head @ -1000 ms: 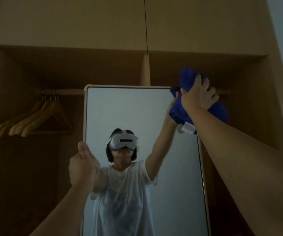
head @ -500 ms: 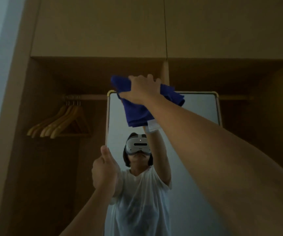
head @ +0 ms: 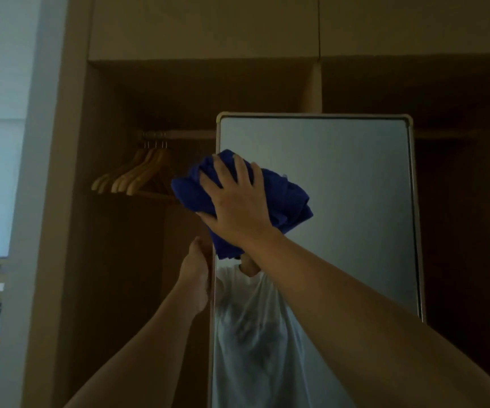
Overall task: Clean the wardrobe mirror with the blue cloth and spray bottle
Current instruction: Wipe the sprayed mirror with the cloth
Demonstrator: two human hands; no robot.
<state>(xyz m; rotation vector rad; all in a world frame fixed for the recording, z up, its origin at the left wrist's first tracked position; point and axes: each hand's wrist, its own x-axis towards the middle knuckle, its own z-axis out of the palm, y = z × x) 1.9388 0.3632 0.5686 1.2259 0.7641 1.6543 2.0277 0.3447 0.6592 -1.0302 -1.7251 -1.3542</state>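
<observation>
The right hand [head: 236, 201] lies flat on the bunched blue cloth [head: 285, 198], fingers spread and straight, pressing it against the mirror [head: 355, 201] near the glass's upper left corner, just below the top edge. Part of the cloth spills past the mirror's left edge, and a fold hangs down beneath the wrist. The left hand [head: 198, 278] is at the mirror's left edge, lower than the cloth; its fingers seem to wrap round the frame, though the dim light and the edge-on angle make it hard to be sure of the grip. The mirror stands upright in front of an open wardrobe [head: 114, 260], its pale frame rounded at the top corners. In the glass a white T-shirt [head: 249, 334] is reflected. To the left of the mirror a bunch of wooden hangers [head: 137, 175] hangs on a rail [head: 179, 134] inside the wardrobe. The spray bottle is not in view.
</observation>
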